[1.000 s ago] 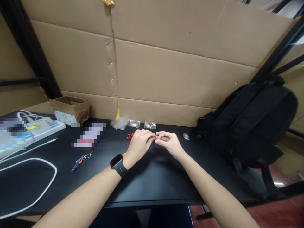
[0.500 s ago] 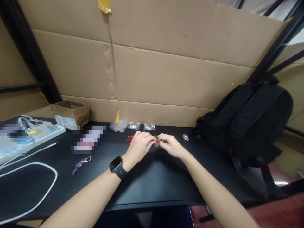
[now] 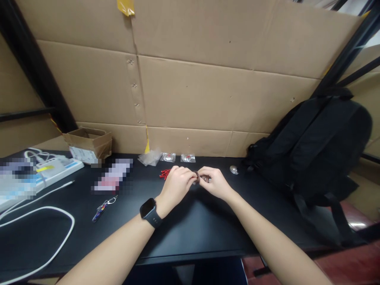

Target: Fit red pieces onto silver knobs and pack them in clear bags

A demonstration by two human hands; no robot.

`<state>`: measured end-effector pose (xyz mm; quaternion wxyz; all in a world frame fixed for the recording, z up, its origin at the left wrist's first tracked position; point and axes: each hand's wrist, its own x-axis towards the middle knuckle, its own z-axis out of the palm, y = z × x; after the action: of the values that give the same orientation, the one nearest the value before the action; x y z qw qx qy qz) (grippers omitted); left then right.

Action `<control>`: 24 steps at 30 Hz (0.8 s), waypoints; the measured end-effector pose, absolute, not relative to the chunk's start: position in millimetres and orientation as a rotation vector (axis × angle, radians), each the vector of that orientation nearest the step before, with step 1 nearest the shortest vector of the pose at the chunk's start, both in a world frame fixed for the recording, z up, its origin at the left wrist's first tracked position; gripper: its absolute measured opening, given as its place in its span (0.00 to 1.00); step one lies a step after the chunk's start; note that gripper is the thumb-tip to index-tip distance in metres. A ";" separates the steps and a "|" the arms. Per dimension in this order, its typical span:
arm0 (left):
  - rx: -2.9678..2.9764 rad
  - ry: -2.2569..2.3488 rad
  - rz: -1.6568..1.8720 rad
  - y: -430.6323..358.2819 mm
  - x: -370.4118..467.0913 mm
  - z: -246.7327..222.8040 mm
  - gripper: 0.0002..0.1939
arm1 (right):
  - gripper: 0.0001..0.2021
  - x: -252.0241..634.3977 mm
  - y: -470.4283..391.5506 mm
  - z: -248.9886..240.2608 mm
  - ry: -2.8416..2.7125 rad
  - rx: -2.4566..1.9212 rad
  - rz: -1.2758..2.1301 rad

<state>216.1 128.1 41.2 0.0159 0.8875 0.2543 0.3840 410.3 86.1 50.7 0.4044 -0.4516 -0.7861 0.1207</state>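
Observation:
Above the black table, the fingertips of both hands meet on a small, round, shiny disc (image 3: 197, 177). My left hand (image 3: 178, 183), wearing a dark watch on the wrist, pinches its left edge. My right hand (image 3: 216, 183) is closed on the other side, and a glint of something silvery shows under its fingers. The fingers cover most of the disc, which is seen nearly edge-on. Red cords (image 3: 164, 173) lie just beyond my left hand. A loose silvery round piece (image 3: 234, 170) rests to the right of my right hand.
Two clear packets (image 3: 168, 157) with round silvery pieces lie at the back beside crumpled plastic bags (image 3: 150, 158). On the left are a keychain (image 3: 103, 208), a cardboard box (image 3: 89, 144), a power strip (image 3: 63, 170) and a white cable (image 3: 73, 221). A black backpack (image 3: 314, 154) stands right.
The disc has turned between my fingers and now shows more of its edge. Both hands stay pinched together in nearly the same place; the view has shifted slightly.

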 end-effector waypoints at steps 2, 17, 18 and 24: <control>2.750 0.779 1.190 128.4 215.5 41.9 0.08 | 0.07 410.6 85.5 51.8 -1.992 -1.134 0.339; 2.530 0.789 1.306 117.5 216.1 52.1 0.13 | 0.05 412.8 81.9 60.0 -2.002 -1.159 0.273; 2.496 0.787 1.321 116.1 216.9 52.7 0.15 | 0.04 412.7 81.6 60.6 -2.011 -1.164 0.240; 2.490 0.801 1.183 118.3 219.2 45.6 0.05 | 0.05 414.3 80.3 65.7 -2.038 -1.144 0.149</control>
<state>219.2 118.3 45.6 0.1351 0.8594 0.2765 0.4083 414.3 80.3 65.7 0.3894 -0.4499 -0.8015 0.0586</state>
